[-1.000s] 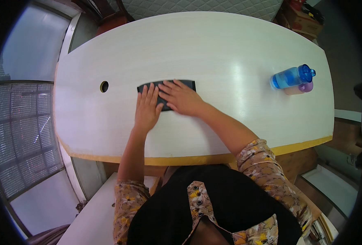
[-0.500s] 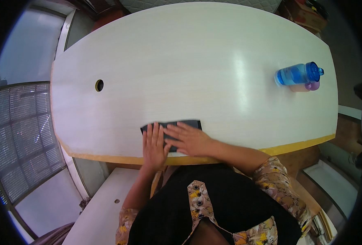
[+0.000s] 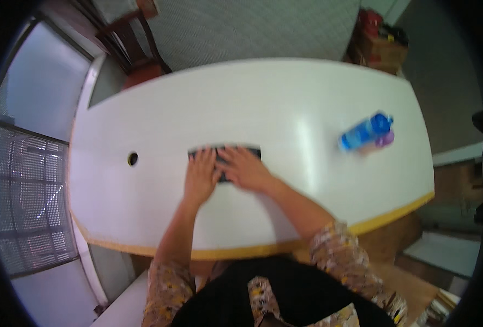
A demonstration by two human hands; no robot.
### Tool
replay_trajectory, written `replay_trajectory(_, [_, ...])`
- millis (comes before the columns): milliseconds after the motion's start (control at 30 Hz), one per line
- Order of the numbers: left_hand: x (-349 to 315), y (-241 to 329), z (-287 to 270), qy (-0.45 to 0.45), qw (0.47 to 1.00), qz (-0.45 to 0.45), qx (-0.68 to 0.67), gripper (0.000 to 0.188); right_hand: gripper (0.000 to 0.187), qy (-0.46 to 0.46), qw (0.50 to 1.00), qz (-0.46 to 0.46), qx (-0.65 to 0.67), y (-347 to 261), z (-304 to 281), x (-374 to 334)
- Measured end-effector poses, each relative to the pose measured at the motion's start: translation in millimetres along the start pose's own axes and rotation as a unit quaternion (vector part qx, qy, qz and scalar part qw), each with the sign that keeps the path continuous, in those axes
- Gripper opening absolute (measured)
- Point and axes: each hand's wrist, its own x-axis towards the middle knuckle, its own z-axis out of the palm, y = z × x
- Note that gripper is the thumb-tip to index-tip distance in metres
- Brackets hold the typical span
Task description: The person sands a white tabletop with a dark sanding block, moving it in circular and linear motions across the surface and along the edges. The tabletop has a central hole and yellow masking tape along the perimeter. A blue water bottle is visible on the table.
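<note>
A dark grey piece of cloth [image 3: 255, 152] lies flat on the white table [image 3: 236, 103]. My left hand [image 3: 201, 171] rests flat on its left part, fingers stretched out and pointing away from me. Beside it, my right hand [image 3: 246, 168] presses on the middle and right part, its fingers spread and slanting to the left. The two hands nearly meet at the fingertips and thumbs. Most of the cloth is hidden under them; its far edge and a patch between the hands show.
To the right stands or lies a blue water bottle [image 3: 366, 132], with a purple-capped bottle [image 3: 383, 140] against it. A round hole [image 3: 133, 159] pierces the tabletop at left. Beyond the far edge are a wooden chair [image 3: 135, 46] and a cardboard box [image 3: 382, 52]. Yellow edging [image 3: 241, 253] runs along the near side.
Both hands and the cloth have moved away from the table's near edge, toward its middle. The head view has tilted up, showing more beyond the far edge, and is slightly blurred.
</note>
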Motion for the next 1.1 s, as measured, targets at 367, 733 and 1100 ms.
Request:
replay_trajectory(367, [-123, 73, -10, -0.044, 0.997, -0.060, -0.012, 0.074, 0.062, -0.085, 0.992, -0.010, 0.096, -77, -23, -79])
replay_trajectory(733, [-125, 84, -6, -0.073, 0.994, 0.003, -0.080, 0.082, 0.064, -0.073, 0.989, -0.025, 0.129, -72, -27, -115])
replay_trajectory(1100, [42, 62, 11, 0.006, 0.999, 0.027, -0.033, 0.070, 0.056, 0.014, 0.997, 0.065, 0.040, 52, -31, -47])
